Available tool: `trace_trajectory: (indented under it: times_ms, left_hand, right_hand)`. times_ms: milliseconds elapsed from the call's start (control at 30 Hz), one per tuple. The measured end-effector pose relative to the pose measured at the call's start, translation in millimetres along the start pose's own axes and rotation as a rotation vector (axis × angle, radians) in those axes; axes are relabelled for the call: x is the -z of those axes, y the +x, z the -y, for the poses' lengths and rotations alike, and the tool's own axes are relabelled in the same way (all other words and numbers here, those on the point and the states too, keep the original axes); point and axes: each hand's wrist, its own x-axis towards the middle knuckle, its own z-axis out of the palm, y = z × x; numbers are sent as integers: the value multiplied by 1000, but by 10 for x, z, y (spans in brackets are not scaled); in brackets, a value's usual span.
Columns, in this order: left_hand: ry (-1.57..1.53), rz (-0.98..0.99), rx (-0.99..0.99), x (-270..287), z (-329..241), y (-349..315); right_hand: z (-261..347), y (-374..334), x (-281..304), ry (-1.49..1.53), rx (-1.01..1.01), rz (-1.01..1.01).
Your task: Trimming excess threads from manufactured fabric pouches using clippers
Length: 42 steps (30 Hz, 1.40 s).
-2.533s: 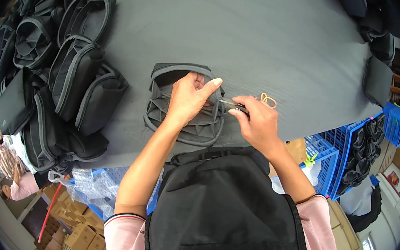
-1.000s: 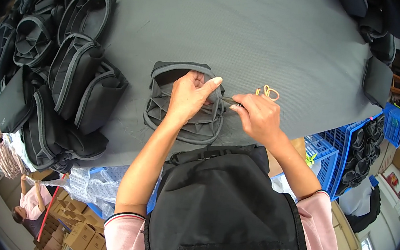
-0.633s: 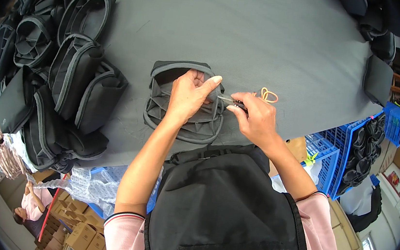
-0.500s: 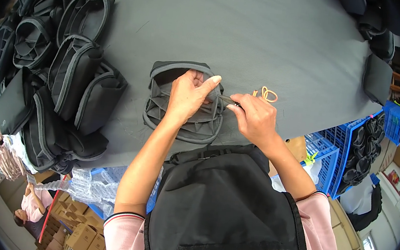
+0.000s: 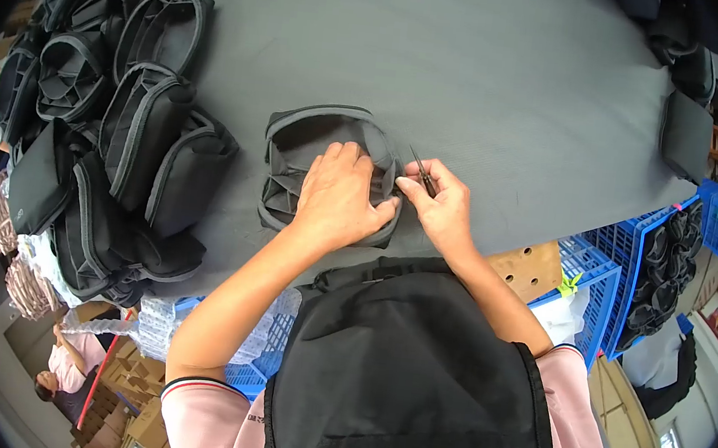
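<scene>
An unzipped black bag with grey rim trim and inner dividers lies on the grey-covered table in front of me. My left hand rests across it, palm down, fingers over the dividers and thumb stretched out at the right rim. Just to the right, my right hand is closed around small pointed scissors. Their thin, slightly parted tips point up and away from me, beside the bag's right rim. The handles are hidden in my hand.
Several similar black bags are heaped on the table's left side. More lie at its far right edge. Blue crates stand at the right, one filled with black items, near a perforated tan board. Another person is at lower left.
My left hand has let go of the rim and spread over the dividers. My right hand has drawn slightly nearer me, turning the scissors upward; their orange handle loops no longer show.
</scene>
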Motion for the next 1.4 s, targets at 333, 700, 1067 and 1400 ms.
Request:
trace_trajectory:
  times_ms: [333, 700, 1067, 1400]
  left_hand:
    - [-158, -234, -80, -301, 228, 178]
    - [-181, -248, -17, -327, 173, 179]
    - [-232, -166, 55, -231, 167, 249]
    - [-279, -179, 63, -265, 183, 233]
  right_hand:
    - [-35, 112, -17, -62, -87, 4]
    - [-110, 160, 25, -4, -159, 21]
    - [92, -124, 253, -602, 368, 21]
    - [191, 5, 304, -562, 355, 111]
